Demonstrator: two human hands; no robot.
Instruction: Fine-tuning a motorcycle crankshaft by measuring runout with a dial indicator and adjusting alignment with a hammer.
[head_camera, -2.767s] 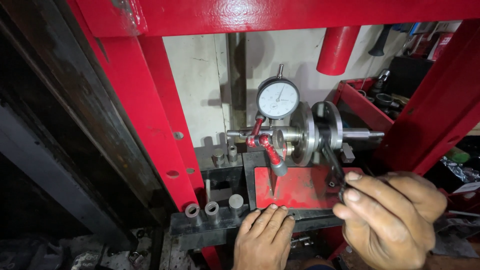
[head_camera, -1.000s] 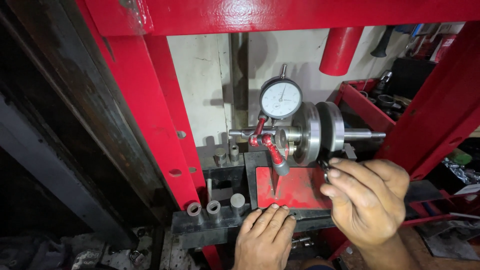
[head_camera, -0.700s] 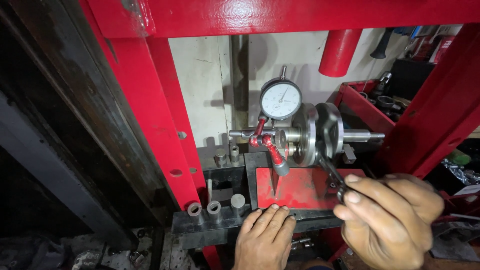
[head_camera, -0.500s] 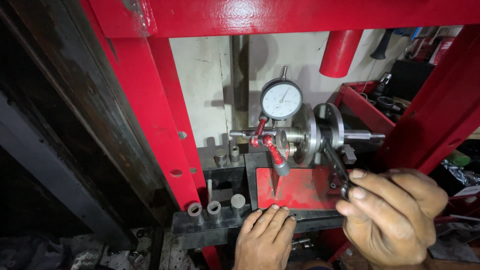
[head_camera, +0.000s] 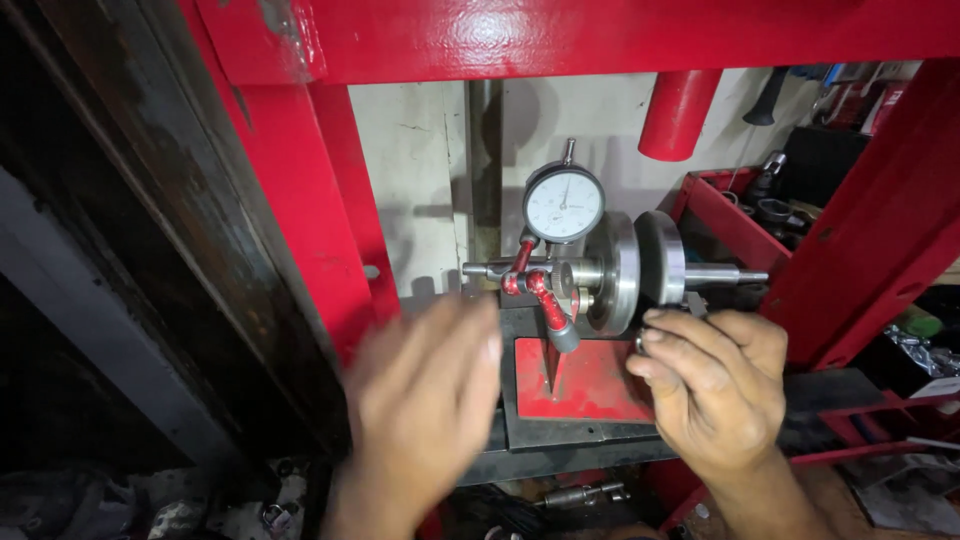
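- Head view: the right hand (head_camera: 718, 388) is raised with knuckles up, its fingers curled and closed on the lower edge of the crankshaft (head_camera: 632, 272); what lies under the fingertips is hidden.
- That crankshaft sits level in a red stand (head_camera: 590, 385), beneath the dial gauge (head_camera: 563, 205), inside the red press frame (head_camera: 310, 200).
- Left hand (head_camera: 425, 395) is lifted off the bench, palm down, fingers spread loose and holding nothing.
- Motion blur smears it, and it covers the bench parts behind.
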